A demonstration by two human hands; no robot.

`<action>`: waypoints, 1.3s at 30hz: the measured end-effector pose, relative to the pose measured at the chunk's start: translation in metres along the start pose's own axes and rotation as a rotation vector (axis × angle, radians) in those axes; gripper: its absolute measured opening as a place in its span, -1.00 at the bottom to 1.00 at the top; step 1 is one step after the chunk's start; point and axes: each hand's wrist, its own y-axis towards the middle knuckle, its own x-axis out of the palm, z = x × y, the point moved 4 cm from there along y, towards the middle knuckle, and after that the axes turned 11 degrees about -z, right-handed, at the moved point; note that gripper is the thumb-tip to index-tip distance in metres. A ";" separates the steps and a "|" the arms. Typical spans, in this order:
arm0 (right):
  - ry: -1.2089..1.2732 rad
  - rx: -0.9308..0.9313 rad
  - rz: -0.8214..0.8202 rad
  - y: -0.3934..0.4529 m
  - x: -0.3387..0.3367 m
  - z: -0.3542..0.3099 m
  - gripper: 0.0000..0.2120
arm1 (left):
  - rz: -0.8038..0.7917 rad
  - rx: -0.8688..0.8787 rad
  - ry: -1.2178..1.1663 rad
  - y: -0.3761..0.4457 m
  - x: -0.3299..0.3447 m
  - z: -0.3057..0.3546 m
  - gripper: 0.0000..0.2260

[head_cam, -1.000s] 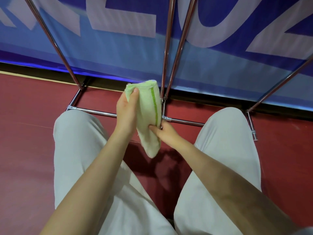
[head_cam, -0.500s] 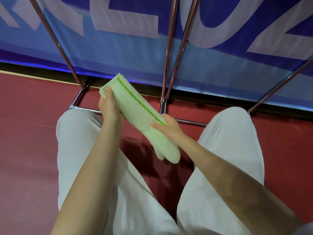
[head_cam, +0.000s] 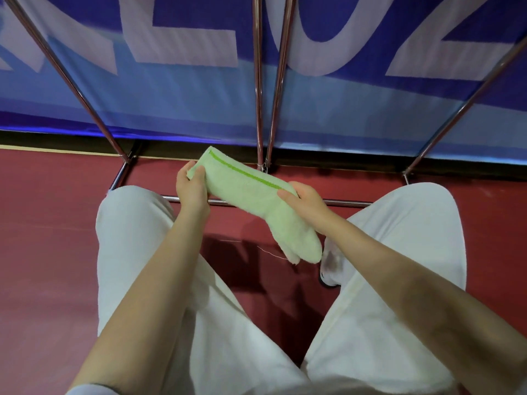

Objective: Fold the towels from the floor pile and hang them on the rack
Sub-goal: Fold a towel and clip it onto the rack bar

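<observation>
Two hands hold one folded towel (head_cam: 251, 195) in the air above the red floor (head_cam: 42, 238), between the knees. Left hand (head_cam: 191, 187) pinches the upper end, thumb on top; right hand (head_cam: 306, 202) grips the middle, letting the tail droop. Stretched flat like this, it looks ready for draping over the chrome rack (head_cam: 258, 81) just behind.
</observation>
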 end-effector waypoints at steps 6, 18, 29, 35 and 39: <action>-0.039 -0.017 0.123 -0.002 -0.070 -0.006 -0.89 | -0.165 0.051 0.141 0.001 0.047 0.002 -0.61; 0.103 -0.074 0.352 -0.043 -0.271 -0.119 -0.82 | -0.638 0.084 0.644 -0.021 0.272 0.073 -0.88; 0.107 -0.102 0.660 -0.139 -0.445 -0.179 -0.83 | -1.159 0.343 0.517 -0.153 0.507 0.181 -0.84; 0.083 -0.032 0.869 -0.185 -0.521 -0.204 -0.61 | -1.253 0.240 0.395 -0.208 0.578 0.212 -0.86; -0.039 0.008 0.975 -0.189 -0.564 -0.226 -0.75 | -1.271 0.299 0.382 -0.227 0.624 0.237 -0.90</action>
